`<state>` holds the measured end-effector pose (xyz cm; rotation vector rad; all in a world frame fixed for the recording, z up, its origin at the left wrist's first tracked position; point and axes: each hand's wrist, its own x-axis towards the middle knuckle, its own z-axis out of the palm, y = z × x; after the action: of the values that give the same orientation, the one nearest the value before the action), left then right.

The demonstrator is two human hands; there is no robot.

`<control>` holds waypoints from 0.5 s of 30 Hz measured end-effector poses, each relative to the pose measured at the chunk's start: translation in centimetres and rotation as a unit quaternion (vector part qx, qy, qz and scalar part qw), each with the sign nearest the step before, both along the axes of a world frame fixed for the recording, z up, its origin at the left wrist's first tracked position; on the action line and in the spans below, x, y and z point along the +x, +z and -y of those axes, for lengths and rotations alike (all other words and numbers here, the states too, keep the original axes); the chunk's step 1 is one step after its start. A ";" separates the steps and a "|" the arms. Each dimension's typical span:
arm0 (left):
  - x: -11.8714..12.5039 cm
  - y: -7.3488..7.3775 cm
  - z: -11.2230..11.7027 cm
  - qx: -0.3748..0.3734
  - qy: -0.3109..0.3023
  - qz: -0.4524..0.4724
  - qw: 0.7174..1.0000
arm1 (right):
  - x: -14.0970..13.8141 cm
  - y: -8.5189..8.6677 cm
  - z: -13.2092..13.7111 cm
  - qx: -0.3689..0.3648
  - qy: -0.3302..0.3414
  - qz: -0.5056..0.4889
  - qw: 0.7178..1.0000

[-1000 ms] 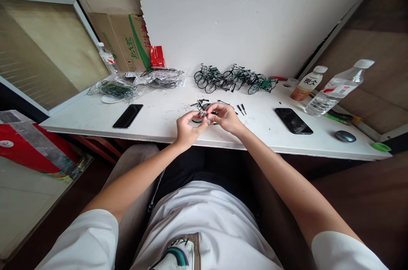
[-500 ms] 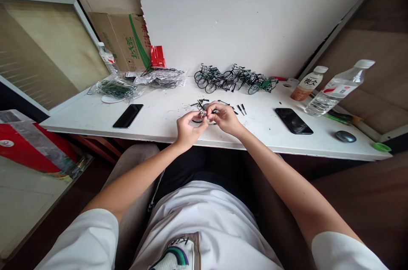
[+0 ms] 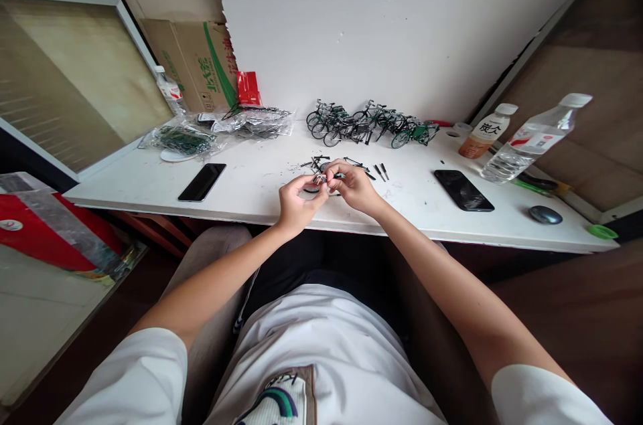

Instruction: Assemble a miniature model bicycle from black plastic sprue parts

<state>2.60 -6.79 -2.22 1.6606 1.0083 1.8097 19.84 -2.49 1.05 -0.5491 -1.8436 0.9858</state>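
Above the desk's front edge, my left hand (image 3: 300,203) pinches a small shiny metal part (image 3: 318,179) between thumb and fingers. My right hand (image 3: 353,185) meets it from the right, its fingertips closed at the same part; whether it grips the part or another tiny piece is hidden. Behind and below my hands lie loose dark model bicycle parts (image 3: 354,161), partly covered by my fingers. Two small screwdrivers (image 3: 382,172) rest just right of these parts. Several assembled model bicycles (image 3: 346,130) stand in a cluster farther back.
On the left are a black phone (image 3: 201,183), bagged parts (image 3: 185,138) and a cardboard box (image 3: 193,63). Toward the right lie another phone (image 3: 462,190), a brown drink bottle (image 3: 486,133), a large water bottle (image 3: 535,138) and a dark computer mouse (image 3: 545,214). A white board (image 3: 382,23) stands behind.
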 end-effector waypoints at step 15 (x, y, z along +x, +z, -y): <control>-0.1 0.3 0.1 0.015 0.014 -0.016 1.000 | 0.1 -0.2 0.0 -0.034 -0.002 -0.017 0.999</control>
<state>2.48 -6.87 -1.93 1.7073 1.0276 1.8284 19.89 -2.47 0.89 -0.5730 -1.7839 1.0530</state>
